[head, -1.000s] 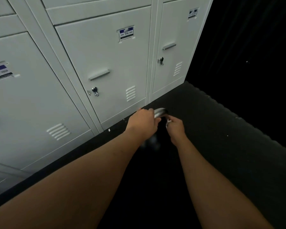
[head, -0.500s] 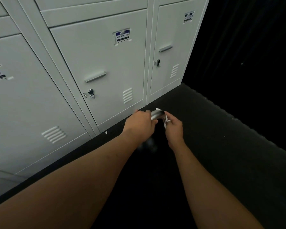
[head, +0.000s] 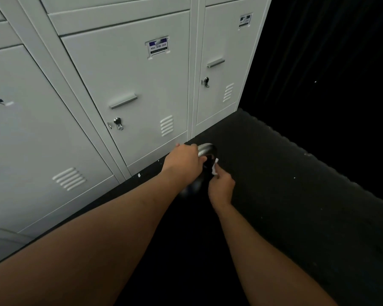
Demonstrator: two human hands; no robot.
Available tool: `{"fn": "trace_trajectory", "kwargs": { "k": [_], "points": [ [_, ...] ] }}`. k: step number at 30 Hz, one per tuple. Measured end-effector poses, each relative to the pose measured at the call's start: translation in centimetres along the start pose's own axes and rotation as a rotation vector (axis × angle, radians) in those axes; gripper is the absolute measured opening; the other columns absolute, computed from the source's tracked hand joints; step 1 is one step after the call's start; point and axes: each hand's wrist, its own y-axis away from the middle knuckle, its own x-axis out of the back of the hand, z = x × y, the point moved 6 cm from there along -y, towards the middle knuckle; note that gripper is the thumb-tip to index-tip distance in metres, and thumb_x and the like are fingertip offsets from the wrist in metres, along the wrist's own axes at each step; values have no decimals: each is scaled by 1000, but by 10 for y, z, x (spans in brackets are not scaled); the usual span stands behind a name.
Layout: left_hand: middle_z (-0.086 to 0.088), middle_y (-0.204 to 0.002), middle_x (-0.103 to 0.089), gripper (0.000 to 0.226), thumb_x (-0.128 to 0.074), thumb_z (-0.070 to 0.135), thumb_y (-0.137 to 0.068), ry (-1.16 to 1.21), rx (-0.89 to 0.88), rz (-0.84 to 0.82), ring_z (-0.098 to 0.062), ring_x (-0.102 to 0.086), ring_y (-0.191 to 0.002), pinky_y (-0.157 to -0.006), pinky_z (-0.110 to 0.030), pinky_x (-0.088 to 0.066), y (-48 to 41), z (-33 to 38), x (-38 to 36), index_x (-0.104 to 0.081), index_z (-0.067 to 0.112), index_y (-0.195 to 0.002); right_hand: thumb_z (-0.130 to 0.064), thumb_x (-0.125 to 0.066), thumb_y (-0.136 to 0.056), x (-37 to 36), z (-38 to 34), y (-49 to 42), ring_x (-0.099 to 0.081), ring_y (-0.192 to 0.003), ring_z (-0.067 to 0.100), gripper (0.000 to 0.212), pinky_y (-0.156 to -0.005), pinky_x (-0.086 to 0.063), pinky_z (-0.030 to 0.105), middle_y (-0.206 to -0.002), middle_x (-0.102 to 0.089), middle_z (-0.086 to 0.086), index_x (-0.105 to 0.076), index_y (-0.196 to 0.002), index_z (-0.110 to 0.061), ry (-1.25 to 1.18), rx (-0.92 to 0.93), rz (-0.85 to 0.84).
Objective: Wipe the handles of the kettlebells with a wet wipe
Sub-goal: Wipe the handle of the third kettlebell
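A kettlebell stands on the black floor in front of the lockers. Its shiny metal handle (head: 206, 149) shows between my hands; its dark body (head: 191, 187) is mostly hidden under my left wrist and lost in shadow. My left hand (head: 182, 161) grips the left side of the handle. My right hand (head: 222, 187) pinches a small white wet wipe (head: 215, 167) and holds it against the right leg of the handle, just below the bend.
White metal lockers (head: 128, 85) with grey pulls and key locks fill the left and back. Black rubber flooring (head: 296, 195) runs to the right, ending at a ridged edge with darkness beyond.
My right hand with the wipe has slid down the right side of the handle, away from the top bend. My left hand keeps its grip on the handle.
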Motion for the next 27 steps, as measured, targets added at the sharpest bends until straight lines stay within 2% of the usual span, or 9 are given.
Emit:
{"fn": "trace_trajectory", "kwargs": {
  "k": [3,7,10,13,16,19,21,24,27],
  "points": [
    [-14,-104,-62,38,-48,45,-96,7,-7,13,-30,-57,-101,-70,-34,-37,0,0,-1,-55,12,-116,-11,-49,-100,-14,0,30,-62,-116,21,34,-100,-49,35,-126,-64,9,-59,-132,-15,114,211,35],
    [-14,-104,-63,38,-47,44,-97,5,-17,34,-30,-56,-103,-71,-32,-35,0,0,-2,-55,12,-116,-6,-47,-95,-39,-11,27,-25,-148,20,56,-124,-7,34,-156,-36,9,-36,-150,-11,537,597,-115],
    [-15,-105,-62,38,-47,43,-97,-2,-9,23,-31,-57,-104,-72,-32,-36,-1,0,-2,-55,12,-117,-12,-46,-98,-41,-31,19,-19,-149,21,55,-124,1,40,-155,-36,10,-31,-151,-8,600,585,-261],
    [-16,-105,-63,38,-48,44,-96,-5,-13,15,-33,-56,-105,-72,-34,-38,-2,0,-3,-56,11,-114,-16,-48,-97,-31,-45,25,-23,-147,15,57,-124,-4,44,-152,-39,5,-30,-152,-10,722,586,-168],
    [-15,-100,-63,36,-49,44,-95,4,-15,23,-31,-57,-102,-71,-34,-38,-2,-1,-4,-56,12,-111,-19,-49,-97,-25,-41,34,-53,-124,13,39,-116,-22,45,-126,-61,-4,-51,-135,-21,556,429,-94],
    [-16,-101,-63,35,-48,42,-95,-18,-22,29,-33,-56,-103,-70,-34,-36,-2,1,-3,-56,11,-110,-16,-49,-96,-13,-45,28,-64,-87,24,22,-82,-48,34,-83,-68,3,-70,-93,-14,-97,-18,-79],
    [-18,-101,-63,35,-48,41,-95,-28,-25,29,-35,-56,-104,-70,-34,-36,-2,0,-4,-56,10,-110,-5,-53,-93,-12,-46,25,-63,-93,26,18,-75,-47,31,-81,-66,8,-68,-83,-4,-525,-355,-212],
    [-18,-102,-63,37,-48,43,-95,-14,-5,25,-35,-57,-101,-70,-33,-37,-3,-1,-5,-56,10,-111,-19,-63,-89,0,-56,24,-60,-114,26,38,-86,-43,26,-123,-65,17,-63,-123,-1,-302,-220,-437],
    [-17,-104,-63,38,-48,42,-95,-6,4,19,-34,-59,-101,-71,-33,-40,-3,-1,-6,-56,12,-116,-44,-66,-89,18,-51,14,-58,-92,18,44,-81,-42,24,-123,-64,5,-63,-128,-25,-32,-270,-373]
  ]
}}
